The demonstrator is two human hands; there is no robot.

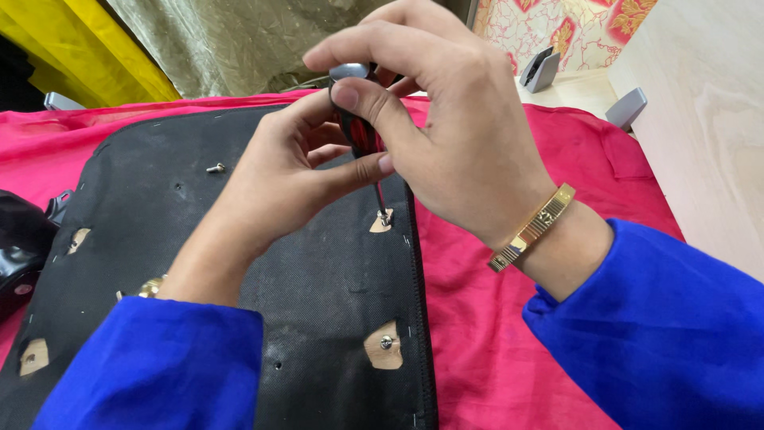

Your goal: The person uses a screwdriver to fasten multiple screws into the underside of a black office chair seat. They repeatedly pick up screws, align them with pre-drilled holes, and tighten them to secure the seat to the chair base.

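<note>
I hold a screwdriver (362,131) straight up and down, with its thin metal tip resting in a screw (383,216). That screw sits in a small cut-out hole near the right edge of a big black panel (239,239). I keep the tool upright so the tip stays in the screw and does not slip out.

My right hand (446,135) is curled around the top of the dark red handle, with the thumb and fingers closed on it, so it can press down and twist. My left hand (290,171) comes in from the panel's left side. Its fingers are bent and closed lightly around the lower part of the tool, just above the screw, to keep it steady. So both hands grip the same screwdriver, and neither one is open.

The black panel lies flat, so I can push down on it. Another screw (386,342) sits in a second cut-out on the panel, nearer to me than the first one. A loose screw (216,167) lies on the panel's far left part, away from my hands. More little cut-outs (78,239) show wood along the panel's left edge.

Under the panel is a pink cloth (493,350). Maybe it is there to keep the panel soft and safe. A gold bracelet (532,227) sits on my right wrist, to the right of the panel.
</note>
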